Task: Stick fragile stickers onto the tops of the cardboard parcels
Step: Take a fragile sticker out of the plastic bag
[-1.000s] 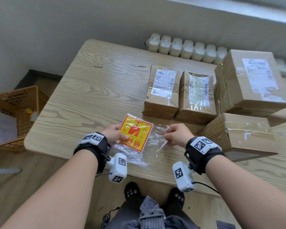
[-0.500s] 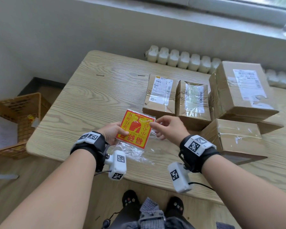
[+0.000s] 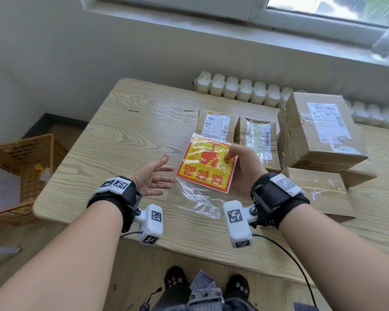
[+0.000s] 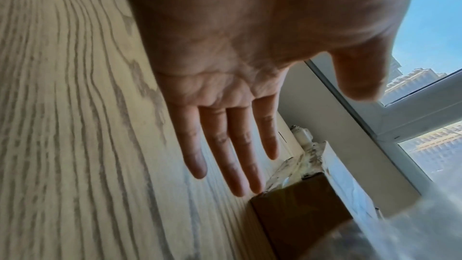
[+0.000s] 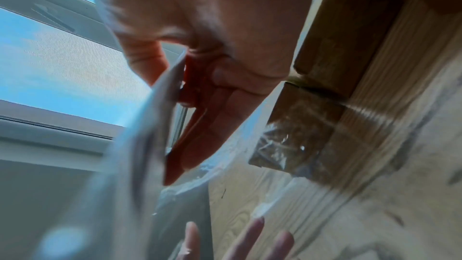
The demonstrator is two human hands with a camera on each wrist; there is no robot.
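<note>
My right hand (image 3: 238, 162) pinches a pack of yellow and red fragile stickers (image 3: 206, 166) in a clear plastic bag (image 3: 200, 198), held above the wooden table (image 3: 126, 135); the thumb lies on its face. In the right wrist view the fingers (image 5: 225, 94) clamp the pack's (image 5: 185, 141) red edge. My left hand (image 3: 152, 176) hovers just left of the pack, palm open, fingers (image 4: 225, 145) straight, holding nothing. Several cardboard parcels stand beyond: a small labelled one (image 3: 216, 123), a taped one (image 3: 256, 135), a large one (image 3: 319, 129) and a flat one (image 3: 314, 185).
A wicker basket (image 3: 20, 171) with papers stands on the floor to the left of the table. A white radiator (image 3: 240, 89) runs behind the table under a window sill (image 3: 211, 30). The left half of the table shows bare wood.
My left hand has let go of the sticker pack and opened. My right hand now holds the pack alone, raised further and shifted right toward the parcels.
</note>
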